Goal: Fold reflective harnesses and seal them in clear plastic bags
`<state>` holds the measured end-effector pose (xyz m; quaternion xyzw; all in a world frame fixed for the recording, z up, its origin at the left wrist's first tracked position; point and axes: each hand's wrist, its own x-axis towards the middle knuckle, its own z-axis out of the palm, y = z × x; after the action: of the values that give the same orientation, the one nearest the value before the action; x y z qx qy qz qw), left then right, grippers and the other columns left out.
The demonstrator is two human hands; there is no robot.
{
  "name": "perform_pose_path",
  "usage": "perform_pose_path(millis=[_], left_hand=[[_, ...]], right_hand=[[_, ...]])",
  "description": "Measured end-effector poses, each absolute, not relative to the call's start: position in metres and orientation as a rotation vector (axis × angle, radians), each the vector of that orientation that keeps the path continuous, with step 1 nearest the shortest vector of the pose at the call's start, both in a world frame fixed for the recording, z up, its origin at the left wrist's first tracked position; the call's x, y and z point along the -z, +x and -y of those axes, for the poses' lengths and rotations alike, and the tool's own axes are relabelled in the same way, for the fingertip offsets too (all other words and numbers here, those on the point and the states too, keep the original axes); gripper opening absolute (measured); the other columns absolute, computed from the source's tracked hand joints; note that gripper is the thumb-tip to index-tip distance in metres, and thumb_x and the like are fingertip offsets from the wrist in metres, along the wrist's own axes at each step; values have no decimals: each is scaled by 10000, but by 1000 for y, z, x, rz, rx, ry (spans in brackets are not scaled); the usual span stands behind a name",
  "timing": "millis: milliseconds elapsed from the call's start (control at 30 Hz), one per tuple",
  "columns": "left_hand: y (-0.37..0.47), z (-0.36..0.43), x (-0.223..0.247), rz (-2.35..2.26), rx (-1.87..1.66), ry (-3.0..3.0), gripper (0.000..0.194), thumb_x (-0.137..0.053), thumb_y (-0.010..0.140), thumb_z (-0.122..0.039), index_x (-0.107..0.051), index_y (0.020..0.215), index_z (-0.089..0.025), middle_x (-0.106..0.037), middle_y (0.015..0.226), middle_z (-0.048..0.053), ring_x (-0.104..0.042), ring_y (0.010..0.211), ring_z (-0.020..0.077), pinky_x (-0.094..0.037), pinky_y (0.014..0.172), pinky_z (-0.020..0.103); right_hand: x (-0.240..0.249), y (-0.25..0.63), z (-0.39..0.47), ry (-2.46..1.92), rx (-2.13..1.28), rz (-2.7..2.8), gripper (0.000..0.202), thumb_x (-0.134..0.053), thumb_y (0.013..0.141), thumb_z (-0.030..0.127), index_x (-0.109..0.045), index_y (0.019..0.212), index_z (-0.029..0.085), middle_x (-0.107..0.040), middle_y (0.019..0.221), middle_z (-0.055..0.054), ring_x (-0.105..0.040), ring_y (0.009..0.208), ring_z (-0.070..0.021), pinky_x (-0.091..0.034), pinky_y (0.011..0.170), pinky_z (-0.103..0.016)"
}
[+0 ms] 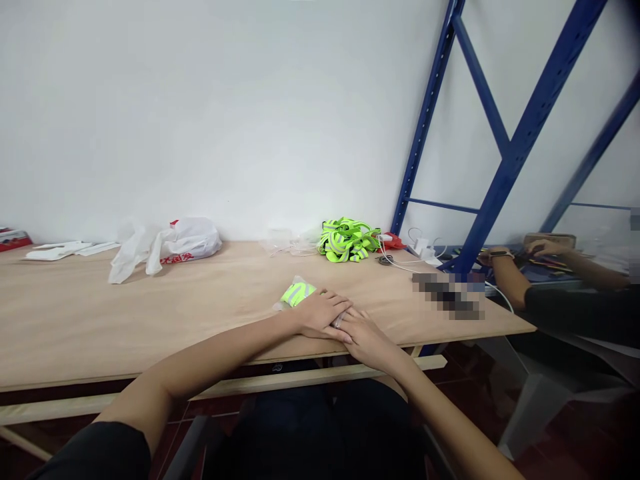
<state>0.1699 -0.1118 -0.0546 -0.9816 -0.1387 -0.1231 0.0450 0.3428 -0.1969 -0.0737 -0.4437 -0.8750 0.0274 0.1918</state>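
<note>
My left hand (324,316) lies at the front edge of the wooden table, its fingers stretched out flat and meeting those of my right hand (369,339). My right hand rests with its fingers extended, partly covered by the left. A bit of clear plastic (339,320) shows between the two hands; what it belongs to is hidden. Just beyond my left hand, a neon yellow-green and grey reflective band in a clear bag (298,292) lies on the table. Farther back sits a loose heap of neon green reflective straps (345,240).
A white plastic bag (193,238) and white sheets (63,250) lie along the wall at left. Right of the straps are a red packet (394,241), white cables and a blurred dark object (447,297). A blue metal frame (507,160) rises beside another person's arms (510,275).
</note>
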Motion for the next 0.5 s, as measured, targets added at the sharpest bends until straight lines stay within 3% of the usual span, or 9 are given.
perform_pose_path(millis=[200,333,400,500], left_hand=[[170,111,55,419,353,-2990,878,-386,880,-789,-464,1440,-117,-546,1443,174,-526,1267,319,-326,1069,426],[170,109,55,387,287,-2949,876,-355,903,-770,-450,1447,-90,-519,1464,192,-517,1278,323,-322,1070,432],[171,109,56,366,256,-2938,881,-333,910,-767,-446,1451,-81,-494,1485,198,-505,1295,328,-322,1072,446],[173,109,55,362,225,-2933,893,-330,901,-779,-442,1461,-92,-457,1515,200,-460,1352,339,-317,1082,472]], right_hand=[[73,343,196,-1215,-80,2440,382,-453,956,180,-637,1289,214,-554,1446,-122,-437,1355,-297,-388,1081,-525],[75,348,195,-1051,-188,2356,257,-499,920,156,-736,1007,201,-744,1088,-94,-652,1019,-235,-511,924,-387],[76,351,196,-1037,-239,2267,257,-490,919,158,-742,900,206,-764,912,-64,-682,825,-202,-542,775,-321],[78,356,197,-1043,-178,2089,255,-480,919,168,-729,883,210,-753,848,-49,-686,749,-186,-543,710,-298]])
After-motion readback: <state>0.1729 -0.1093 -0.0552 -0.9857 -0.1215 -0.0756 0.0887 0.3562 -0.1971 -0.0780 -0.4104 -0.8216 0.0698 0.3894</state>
